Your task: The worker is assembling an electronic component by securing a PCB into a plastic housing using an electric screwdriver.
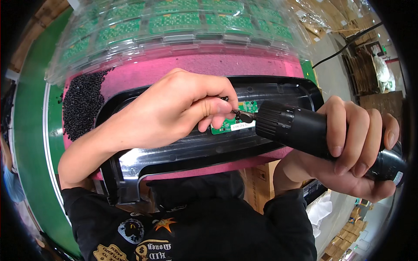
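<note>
My left hand (pixel 170 111) is pinched at the fingertips, with small black screws (pixel 224 98) showing between thumb and forefinger. My right hand (pixel 359 145) wraps round the body of a black electric screwdriver (pixel 291 127), held nearly level with its nose toward my left fingertips. The screwdriver's dark bit (pixel 246 117) meets small black pieces beside those fingertips; whether a screw sits on it I cannot tell. Beneath is a green circuit board (pixel 217 129) with a white label. It lies inside a long black plastic housing (pixel 183 155), and my left fingers partly cover it.
A heap of small black screws (pixel 82 104) lies on the pink mat (pixel 148 66) at the left. Clear plastic trays (pixel 204 40) with several green boards stand along the far side. A black cable (pixel 348 45) runs at the far right. Cardboard boxes (pixel 257 185) stand below the table edge.
</note>
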`<state>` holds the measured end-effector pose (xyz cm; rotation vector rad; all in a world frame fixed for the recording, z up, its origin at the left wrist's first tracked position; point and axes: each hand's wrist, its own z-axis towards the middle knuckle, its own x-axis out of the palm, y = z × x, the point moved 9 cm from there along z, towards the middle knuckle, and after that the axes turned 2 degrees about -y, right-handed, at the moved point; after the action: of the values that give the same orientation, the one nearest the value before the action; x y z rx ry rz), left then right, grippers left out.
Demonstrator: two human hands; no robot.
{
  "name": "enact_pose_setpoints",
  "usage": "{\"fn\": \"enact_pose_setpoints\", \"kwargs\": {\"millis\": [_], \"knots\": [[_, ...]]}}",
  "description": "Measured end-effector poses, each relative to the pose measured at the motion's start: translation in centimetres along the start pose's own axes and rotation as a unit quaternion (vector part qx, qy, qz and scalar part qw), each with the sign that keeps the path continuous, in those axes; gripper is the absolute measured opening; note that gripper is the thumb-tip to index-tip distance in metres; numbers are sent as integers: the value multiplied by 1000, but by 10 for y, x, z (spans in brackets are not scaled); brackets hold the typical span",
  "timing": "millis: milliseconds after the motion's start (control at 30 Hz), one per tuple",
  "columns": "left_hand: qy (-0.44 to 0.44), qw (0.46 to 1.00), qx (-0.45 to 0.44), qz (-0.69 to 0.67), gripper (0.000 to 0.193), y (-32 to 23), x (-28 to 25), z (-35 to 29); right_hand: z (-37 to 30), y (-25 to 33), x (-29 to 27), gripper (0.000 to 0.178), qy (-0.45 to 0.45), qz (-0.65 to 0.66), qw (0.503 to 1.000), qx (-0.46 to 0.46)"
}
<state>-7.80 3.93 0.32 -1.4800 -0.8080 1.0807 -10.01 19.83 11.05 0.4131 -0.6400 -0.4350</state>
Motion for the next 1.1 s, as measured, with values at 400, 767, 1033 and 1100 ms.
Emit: {"fn": "enact_pose_setpoints", "kwargs": {"millis": [400,767,1033,1100], "knots": [[3,999,42,33,11,-7,1,-1,0,1,0,42,21,-3,1000,2],[25,999,40,15,17,-5,8,-2,-3,3,-1,42,68,34,997,-19],[94,990,-62,-88,14,6,15,-4,-4,9,0,41,73,25,996,50],[72,994,-55,-67,14,5,11,-4,-4,4,-3,40,81,-29,990,112]]}}
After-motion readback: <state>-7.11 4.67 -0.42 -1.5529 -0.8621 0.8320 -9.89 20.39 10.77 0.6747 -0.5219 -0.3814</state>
